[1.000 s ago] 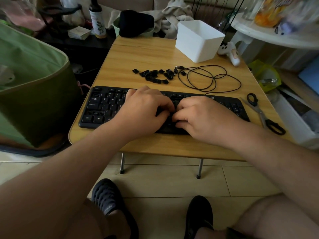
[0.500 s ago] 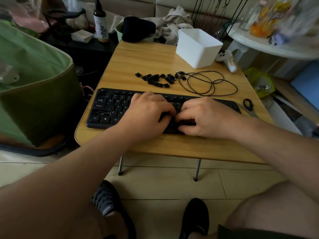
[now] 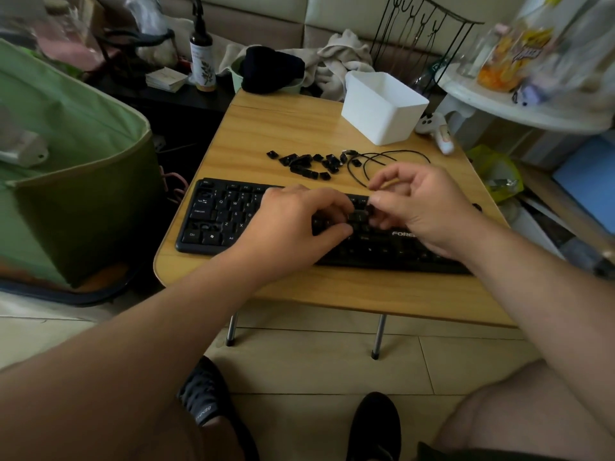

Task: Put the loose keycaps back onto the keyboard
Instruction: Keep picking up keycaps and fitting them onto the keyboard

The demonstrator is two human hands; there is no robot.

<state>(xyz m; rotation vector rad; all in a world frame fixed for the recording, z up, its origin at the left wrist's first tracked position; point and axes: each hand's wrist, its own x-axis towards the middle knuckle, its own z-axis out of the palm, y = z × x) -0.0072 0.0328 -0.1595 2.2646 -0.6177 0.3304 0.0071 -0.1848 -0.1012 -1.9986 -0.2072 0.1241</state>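
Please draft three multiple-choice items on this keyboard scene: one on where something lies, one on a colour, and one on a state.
1. Where do the loose keycaps lie?
A. on the table behind the keyboard
B. inside the white bin
C. on the floor

2. What colour is the bin?
A. green
B. white
C. black

3. What are the hands doing?
A. both lie flat on the table
B. right hand pinches a keycap over the keyboard, left hand beside it
C. both hold the cable

Answers: 1 A, the pile sits on bare wood beyond the top row. 2 B, its walls are plain white. 3 B, thumb and finger meet on one black cap.
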